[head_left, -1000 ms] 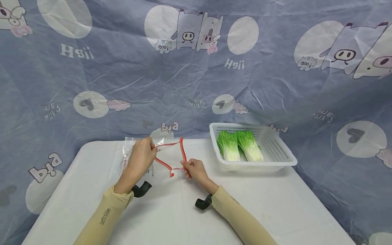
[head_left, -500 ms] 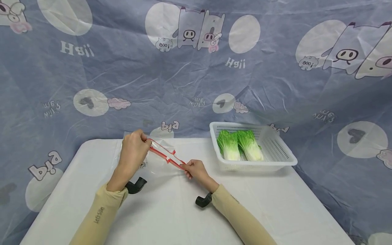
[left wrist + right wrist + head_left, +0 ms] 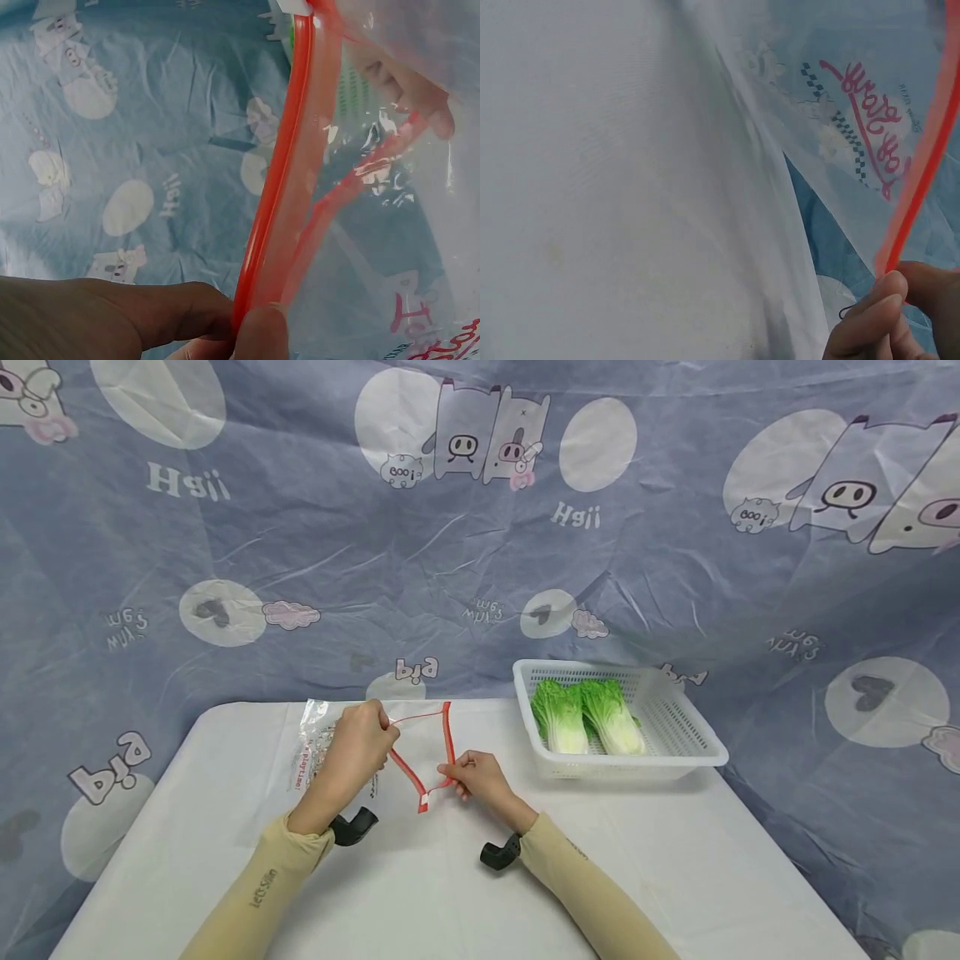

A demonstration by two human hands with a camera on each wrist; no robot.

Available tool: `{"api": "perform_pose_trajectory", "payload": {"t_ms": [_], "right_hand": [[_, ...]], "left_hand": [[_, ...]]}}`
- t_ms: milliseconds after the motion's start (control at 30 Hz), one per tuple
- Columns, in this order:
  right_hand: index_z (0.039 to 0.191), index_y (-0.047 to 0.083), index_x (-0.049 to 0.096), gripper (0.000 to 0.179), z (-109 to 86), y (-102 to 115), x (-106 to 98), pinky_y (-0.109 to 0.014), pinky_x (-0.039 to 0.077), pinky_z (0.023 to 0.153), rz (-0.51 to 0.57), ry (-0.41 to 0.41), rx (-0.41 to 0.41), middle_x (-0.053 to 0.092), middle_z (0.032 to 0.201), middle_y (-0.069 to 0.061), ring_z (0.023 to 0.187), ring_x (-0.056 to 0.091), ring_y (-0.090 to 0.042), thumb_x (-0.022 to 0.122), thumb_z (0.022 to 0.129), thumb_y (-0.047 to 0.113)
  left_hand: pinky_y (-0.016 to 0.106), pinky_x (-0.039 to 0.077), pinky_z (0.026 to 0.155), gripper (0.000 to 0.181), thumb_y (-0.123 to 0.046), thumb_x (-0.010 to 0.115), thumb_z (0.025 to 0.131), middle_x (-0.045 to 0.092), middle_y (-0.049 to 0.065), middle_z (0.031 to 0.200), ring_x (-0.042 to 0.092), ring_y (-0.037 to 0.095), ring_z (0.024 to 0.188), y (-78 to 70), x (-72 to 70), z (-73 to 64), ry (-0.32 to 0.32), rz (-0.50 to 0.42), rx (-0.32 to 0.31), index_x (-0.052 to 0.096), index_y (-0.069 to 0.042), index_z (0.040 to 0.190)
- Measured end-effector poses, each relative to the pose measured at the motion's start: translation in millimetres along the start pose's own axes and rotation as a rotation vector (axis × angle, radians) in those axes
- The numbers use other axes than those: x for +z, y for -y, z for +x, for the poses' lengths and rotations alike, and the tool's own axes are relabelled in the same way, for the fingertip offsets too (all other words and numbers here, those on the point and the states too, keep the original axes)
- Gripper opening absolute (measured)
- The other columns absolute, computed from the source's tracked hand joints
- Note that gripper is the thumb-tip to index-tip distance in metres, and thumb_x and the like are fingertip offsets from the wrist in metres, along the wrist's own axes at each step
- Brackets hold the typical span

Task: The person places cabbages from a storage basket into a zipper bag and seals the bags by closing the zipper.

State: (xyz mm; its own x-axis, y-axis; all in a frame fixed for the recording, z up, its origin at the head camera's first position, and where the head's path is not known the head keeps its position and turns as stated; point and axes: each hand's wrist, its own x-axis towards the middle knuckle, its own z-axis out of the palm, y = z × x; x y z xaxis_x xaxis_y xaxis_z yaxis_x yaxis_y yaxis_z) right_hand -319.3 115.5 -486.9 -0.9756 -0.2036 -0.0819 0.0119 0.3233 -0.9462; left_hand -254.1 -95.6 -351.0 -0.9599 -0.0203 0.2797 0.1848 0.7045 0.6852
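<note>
- The left hand [image 3: 356, 747], left of centre in the head view, pinches the red rim of a clear plastic bag [image 3: 409, 774]
- The right hand [image 3: 480, 781], lower and nearer the frame's centre, pinches the rim's lower right part between thumb and fingers
- The bag lies between the hands and behind the left one, its mouth spread into a four-sided gap; red lettering shows left of the left hand
- A black curved piece sits by each wrist, below the sleeves [image 3: 258, 885]
- Right of centre, a white basket [image 3: 678, 722], well apart from the bag, holds two leafy cabbages [image 3: 562, 722]
- Under everything, a white tabletop [image 3: 420, 893]; a blue-grey printed cloth [image 3: 450, 552] fills the upper frame
</note>
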Motion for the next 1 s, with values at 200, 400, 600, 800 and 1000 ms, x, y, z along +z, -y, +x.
{"api": "perform_pose_trajectory", "payload": {"t_ms": [200, 400, 600, 800, 1000], "right_hand": [[0.083, 0.007, 0.064, 0.036, -3.7, 7.0, -2.1, -0.029, 0.051, 0.05, -0.062, 0.023, -0.003, 0.059, 0.058, -0.001, 0.047, 0.053, -0.01, 0.077, 0.079, 0.041], [0.086, 0.008, 0.065, 0.034, -12.0, 24.0, -11.6, -0.039, 0.057, 0.063, -0.165, 0.032, -0.032, 0.066, 0.069, -0.009, 0.057, 0.062, -0.017, 0.077, 0.08, 0.039], [0.092, 0.009, 0.066, 0.029, -24.5, 52.3, -36.4, -0.04, 0.056, 0.074, -0.33, 0.073, -0.05, 0.069, 0.085, -0.009, 0.077, 0.068, -0.027, 0.078, 0.08, 0.033], [0.098, 0.008, 0.063, 0.033, -42.3, 84.2, -67.6, -0.028, 0.049, 0.07, -0.421, 0.124, -0.046, 0.064, 0.089, -0.004, 0.078, 0.061, -0.016, 0.077, 0.08, 0.031], [0.105, 0.002, 0.06, 0.03, -50.2, 107.0, -98.6, -0.03, 0.052, 0.074, -0.372, 0.119, -0.054, 0.064, 0.096, -0.009, 0.079, 0.062, -0.016, 0.071, 0.086, 0.022]], "left_hand": [[0.025, 0.04, 0.04, 0.01, 0.002, 0.057, 0.082, 0.057, 0.008, 0.054, 0.052, 0.012, 0.038, 3.0, 6.6, 0.6, 0.016, 0.061, 0.03, 0.054, -0.002, 0.073], [0.025, 0.041, 0.039, 0.009, -0.001, 0.057, 0.083, 0.057, 0.007, 0.051, 0.052, 0.012, 0.035, 5.5, 8.3, 2.6, 0.067, 0.05, -0.007, 0.054, -0.002, 0.075], [0.025, 0.042, 0.04, 0.008, -0.002, 0.059, 0.083, 0.058, 0.008, 0.053, 0.054, 0.012, 0.036, 8.7, 9.1, 6.6, 0.115, 0.026, -0.032, 0.054, -0.002, 0.076], [0.026, 0.043, 0.039, 0.01, -0.004, 0.061, 0.082, 0.059, 0.007, 0.053, 0.055, 0.011, 0.035, 9.3, 9.6, 8.5, 0.135, 0.033, -0.058, 0.054, -0.003, 0.076], [0.024, 0.042, 0.038, 0.012, -0.004, 0.062, 0.082, 0.059, 0.007, 0.055, 0.054, 0.01, 0.034, 9.7, 9.6, 8.9, 0.137, 0.059, -0.063, 0.056, -0.003, 0.072]]}}
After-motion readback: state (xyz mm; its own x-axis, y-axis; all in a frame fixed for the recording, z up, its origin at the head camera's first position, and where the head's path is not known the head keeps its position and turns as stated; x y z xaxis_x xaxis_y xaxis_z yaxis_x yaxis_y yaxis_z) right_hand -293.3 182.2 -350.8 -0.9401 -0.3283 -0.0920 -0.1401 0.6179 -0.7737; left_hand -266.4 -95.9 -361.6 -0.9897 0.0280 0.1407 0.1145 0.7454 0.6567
